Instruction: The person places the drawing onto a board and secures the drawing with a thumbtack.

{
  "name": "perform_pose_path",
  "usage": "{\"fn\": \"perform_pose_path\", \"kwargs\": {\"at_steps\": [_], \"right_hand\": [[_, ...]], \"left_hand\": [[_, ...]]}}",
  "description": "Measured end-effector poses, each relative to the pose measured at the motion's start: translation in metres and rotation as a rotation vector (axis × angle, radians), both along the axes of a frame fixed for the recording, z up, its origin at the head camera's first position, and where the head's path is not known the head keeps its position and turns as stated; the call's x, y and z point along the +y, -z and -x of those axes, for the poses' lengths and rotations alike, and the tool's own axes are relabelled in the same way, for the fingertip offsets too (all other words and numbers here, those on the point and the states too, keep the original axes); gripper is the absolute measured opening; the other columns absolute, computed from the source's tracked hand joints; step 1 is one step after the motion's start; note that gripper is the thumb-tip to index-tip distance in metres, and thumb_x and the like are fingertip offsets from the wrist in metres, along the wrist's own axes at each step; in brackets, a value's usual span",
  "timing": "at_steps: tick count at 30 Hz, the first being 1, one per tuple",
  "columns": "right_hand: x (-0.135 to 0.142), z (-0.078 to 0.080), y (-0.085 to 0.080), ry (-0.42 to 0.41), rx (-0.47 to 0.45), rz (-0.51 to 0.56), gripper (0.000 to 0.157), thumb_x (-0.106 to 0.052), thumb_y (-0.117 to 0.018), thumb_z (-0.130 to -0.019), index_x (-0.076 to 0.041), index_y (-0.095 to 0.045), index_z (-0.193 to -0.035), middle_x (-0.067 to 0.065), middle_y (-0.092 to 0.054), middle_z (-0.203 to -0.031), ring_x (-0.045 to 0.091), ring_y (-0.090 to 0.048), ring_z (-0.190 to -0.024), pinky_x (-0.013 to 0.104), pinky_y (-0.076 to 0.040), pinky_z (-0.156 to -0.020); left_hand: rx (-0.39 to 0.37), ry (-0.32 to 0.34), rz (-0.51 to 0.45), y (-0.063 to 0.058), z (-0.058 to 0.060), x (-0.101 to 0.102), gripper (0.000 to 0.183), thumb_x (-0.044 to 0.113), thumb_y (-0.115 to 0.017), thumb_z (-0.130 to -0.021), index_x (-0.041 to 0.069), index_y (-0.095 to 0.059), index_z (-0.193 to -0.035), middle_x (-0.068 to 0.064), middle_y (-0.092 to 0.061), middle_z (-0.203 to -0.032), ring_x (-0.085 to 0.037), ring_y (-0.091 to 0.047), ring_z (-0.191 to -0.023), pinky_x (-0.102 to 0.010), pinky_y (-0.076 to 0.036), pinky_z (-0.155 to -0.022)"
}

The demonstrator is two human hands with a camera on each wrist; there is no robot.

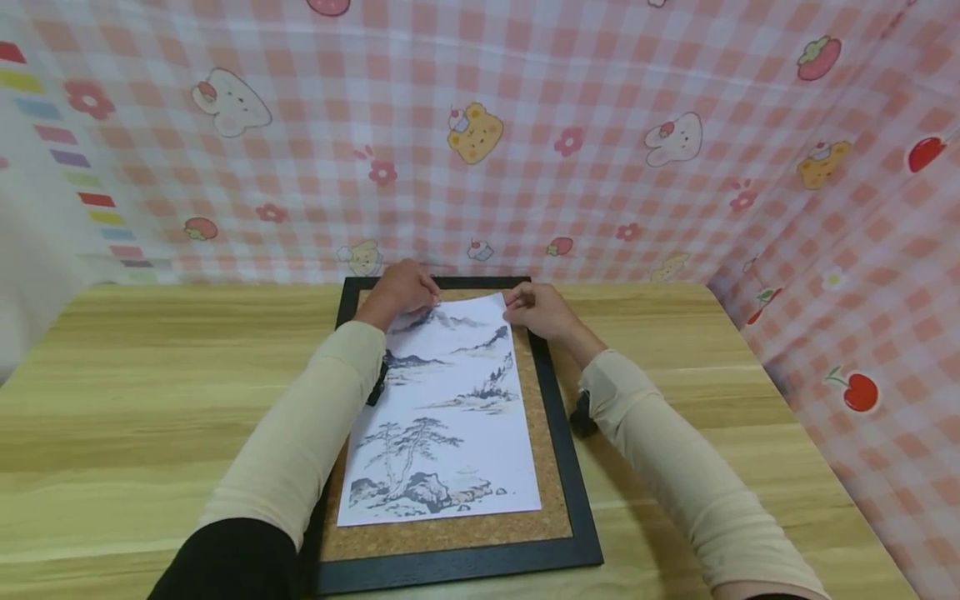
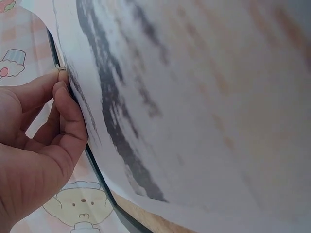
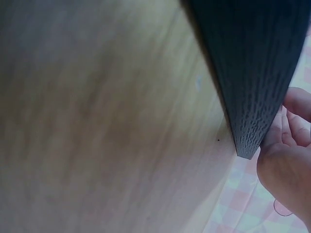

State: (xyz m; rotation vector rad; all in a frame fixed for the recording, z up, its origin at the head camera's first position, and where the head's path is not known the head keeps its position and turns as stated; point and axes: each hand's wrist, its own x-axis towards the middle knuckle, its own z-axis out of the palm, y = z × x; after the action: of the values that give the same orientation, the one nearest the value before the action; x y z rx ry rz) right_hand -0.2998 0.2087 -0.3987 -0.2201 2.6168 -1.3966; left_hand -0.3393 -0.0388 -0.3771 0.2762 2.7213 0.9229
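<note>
A white sheet of paper (image 1: 450, 400) with an ink landscape of mountains, trees and rocks lies on a black-framed cork board (image 1: 517, 529). At the sheet's top edge, left of its middle, is my left hand (image 1: 405, 290). In the left wrist view, its thumb and finger pinch a small brass-coloured piece (image 2: 61, 68), too small to tell its kind, right by the paper's edge. My right hand (image 1: 546, 310) pinches the sheet's top right corner, its wrist over the frame's right side. The right wrist view shows that hand's curled fingers (image 3: 294, 128) partly behind the black frame.
The board lies on a wood-grain table (image 1: 165, 400), its far edge close to a pink checked cloth (image 1: 525, 208) with cartoon prints. More of this cloth hangs along the right side. A black wrist device (image 1: 583, 415) sits under my right forearm.
</note>
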Motion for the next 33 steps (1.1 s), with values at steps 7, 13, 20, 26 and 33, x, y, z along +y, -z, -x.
{"fn": "perform_pose_path", "kwargs": {"at_steps": [7, 13, 20, 26, 33], "right_hand": [[-0.0003, 0.0009, 0.0033, -0.007, 0.002, -0.015, 0.020, -0.005, -0.067, -0.098, 0.004, -0.065, -0.115, 0.014, -0.064, -0.104, 0.025, -0.059, -0.095, 0.031, -0.050, -0.081], [0.0004, 0.0011, 0.0016, -0.004, 0.017, -0.025, 0.019, -0.005, -0.067, -0.097, 0.004, -0.065, -0.114, 0.015, -0.064, -0.104, 0.026, -0.059, -0.095, 0.033, -0.050, -0.082], [0.0002, 0.0016, 0.0007, -0.023, -0.018, 0.003, 0.022, -0.005, -0.066, -0.099, 0.005, -0.063, -0.117, 0.015, -0.063, -0.106, 0.027, -0.060, -0.097, 0.036, -0.052, -0.085], [0.0007, 0.0031, -0.0007, -0.013, 0.020, -0.018, 0.020, -0.005, -0.067, -0.098, 0.005, -0.065, -0.115, 0.014, -0.064, -0.105, 0.027, -0.059, -0.097, 0.035, -0.050, -0.083], [0.0017, 0.0024, 0.0014, -0.029, -0.002, -0.023, 0.022, -0.007, -0.065, -0.099, 0.004, -0.064, -0.118, 0.015, -0.064, -0.107, 0.027, -0.060, -0.098, 0.035, -0.051, -0.084]], "left_hand": [[0.008, -0.014, 0.012, 0.0030, 0.0000, 0.0006, 0.016, 0.008, -0.070, -0.095, 0.004, -0.080, -0.107, -0.012, -0.057, -0.143, -0.027, -0.058, -0.109, -0.039, -0.050, -0.094], [-0.002, -0.021, -0.005, 0.0004, -0.0005, 0.0027, 0.018, 0.007, -0.069, -0.095, 0.004, -0.079, -0.109, -0.011, -0.060, -0.137, -0.026, -0.058, -0.107, -0.038, -0.050, -0.090], [0.009, -0.031, -0.033, -0.0007, -0.0039, 0.0027, 0.016, 0.003, -0.069, -0.093, 0.002, -0.080, -0.105, -0.012, -0.067, -0.124, -0.024, -0.061, -0.093, -0.035, -0.052, -0.080], [0.013, -0.038, -0.032, -0.0032, -0.0009, 0.0040, 0.017, 0.002, -0.067, -0.094, 0.003, -0.080, -0.105, -0.011, -0.067, -0.122, -0.024, -0.061, -0.094, -0.034, -0.052, -0.080], [0.004, -0.043, -0.025, -0.0002, -0.0014, 0.0035, 0.015, 0.004, -0.070, -0.094, 0.003, -0.080, -0.105, -0.011, -0.067, -0.122, -0.025, -0.061, -0.096, -0.038, -0.053, -0.086]]}}
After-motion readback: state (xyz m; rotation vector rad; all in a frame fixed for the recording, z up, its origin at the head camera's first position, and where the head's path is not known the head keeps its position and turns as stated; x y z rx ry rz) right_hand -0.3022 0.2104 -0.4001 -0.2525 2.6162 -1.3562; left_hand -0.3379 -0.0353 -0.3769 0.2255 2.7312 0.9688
